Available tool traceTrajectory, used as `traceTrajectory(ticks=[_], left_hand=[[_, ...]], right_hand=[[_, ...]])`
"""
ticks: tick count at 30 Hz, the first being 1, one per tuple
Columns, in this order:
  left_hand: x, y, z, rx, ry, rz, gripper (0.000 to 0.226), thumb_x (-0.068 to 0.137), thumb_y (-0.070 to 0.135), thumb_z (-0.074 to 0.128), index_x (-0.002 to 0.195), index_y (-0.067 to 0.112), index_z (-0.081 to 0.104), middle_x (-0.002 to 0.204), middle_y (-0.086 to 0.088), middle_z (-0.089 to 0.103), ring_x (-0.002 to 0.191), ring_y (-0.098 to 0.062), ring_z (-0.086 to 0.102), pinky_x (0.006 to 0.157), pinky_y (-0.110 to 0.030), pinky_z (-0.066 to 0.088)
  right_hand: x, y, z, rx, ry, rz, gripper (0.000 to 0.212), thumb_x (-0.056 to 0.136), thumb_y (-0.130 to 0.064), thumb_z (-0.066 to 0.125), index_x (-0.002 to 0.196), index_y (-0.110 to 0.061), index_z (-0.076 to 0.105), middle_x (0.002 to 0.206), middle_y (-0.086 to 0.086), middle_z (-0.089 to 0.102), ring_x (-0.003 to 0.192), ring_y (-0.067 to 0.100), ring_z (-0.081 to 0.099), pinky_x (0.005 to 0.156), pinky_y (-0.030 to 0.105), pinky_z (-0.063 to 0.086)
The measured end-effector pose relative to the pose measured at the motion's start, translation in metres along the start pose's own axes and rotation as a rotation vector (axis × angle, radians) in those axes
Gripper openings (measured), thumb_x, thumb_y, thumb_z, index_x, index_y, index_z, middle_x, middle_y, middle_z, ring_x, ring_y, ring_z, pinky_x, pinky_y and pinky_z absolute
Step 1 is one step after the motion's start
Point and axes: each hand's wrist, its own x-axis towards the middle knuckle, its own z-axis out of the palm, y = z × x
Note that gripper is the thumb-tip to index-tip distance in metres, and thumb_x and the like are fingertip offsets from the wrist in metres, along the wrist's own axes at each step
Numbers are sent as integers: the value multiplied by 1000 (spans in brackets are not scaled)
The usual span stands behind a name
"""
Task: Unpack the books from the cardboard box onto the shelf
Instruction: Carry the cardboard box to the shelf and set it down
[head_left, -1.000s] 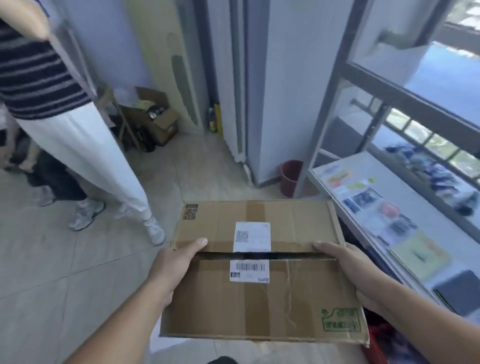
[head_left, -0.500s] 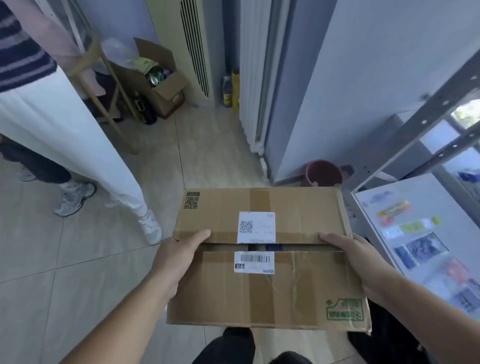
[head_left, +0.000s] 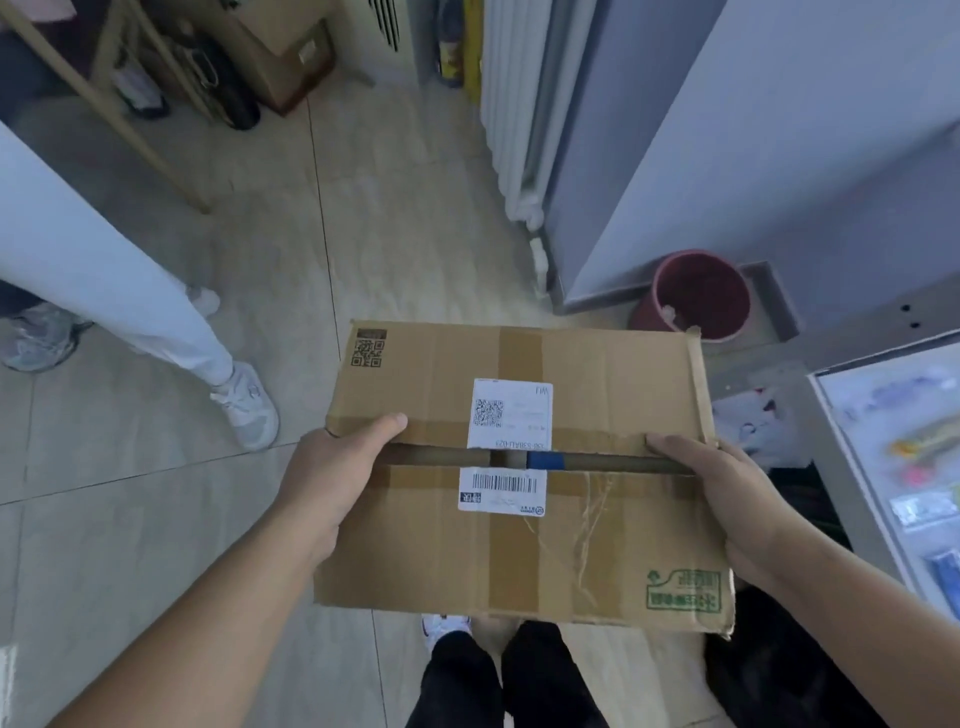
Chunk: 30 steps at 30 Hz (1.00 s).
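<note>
I hold a flat brown cardboard box (head_left: 613, 540) level in front of me, above the floor. Its two top flaps are shut except for a narrow slit across the middle, where a blue book edge (head_left: 544, 460) shows. A white shipping label is split across the slit. My left hand (head_left: 332, 478) grips the box's left side, thumb on the far flap. My right hand (head_left: 727, 493) grips the right side, thumb at the slit. The grey shelf (head_left: 826, 395) stands at the right with small items on its white board.
Another person's white trouser leg (head_left: 104, 280) and white shoe (head_left: 249, 405) stand at the left. A red bucket (head_left: 696, 293) sits by the grey wall behind the box. A white radiator (head_left: 511, 104) and an open carton (head_left: 280, 57) lie further back. Tiled floor stretches left.
My view has tilted downward, so the floor and my own legs now show. The slit between the flaps has widened a little, revealing the blue edge. Both hands keep their grip.
</note>
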Motion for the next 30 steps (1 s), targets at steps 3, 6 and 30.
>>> traceTrajectory(ticks=[3, 6, 30], left_hand=[[37, -33, 24, -5, -11, -63, 43, 64, 60, 83, 90, 26, 79, 92, 10, 78, 92, -16, 69, 78, -36, 54], [69, -60, 43, -11, 9, -108, 54, 61, 64, 81, 101, 28, 78, 109, 6, 76, 101, -20, 70, 89, -43, 56], [78, -72, 50, 403, -40, 125, 31, 93, 53, 63, 88, 24, 70, 83, 17, 67, 92, -20, 64, 75, -33, 43]], right_hand=[[46, 10, 7, -23, 4, -11, 36, 90, -37, 77, 118, -17, 69, 97, 16, 83, 80, 36, 79, 60, 42, 64], [90, 26, 16, -44, -3, -16, 22, 89, -35, 77, 106, -23, 71, 84, 11, 83, 59, 23, 79, 48, 34, 61], [115, 76, 15, -65, -8, 56, 19, 99, -33, 68, 117, -28, 71, 129, 9, 74, 113, 34, 72, 106, 53, 55]])
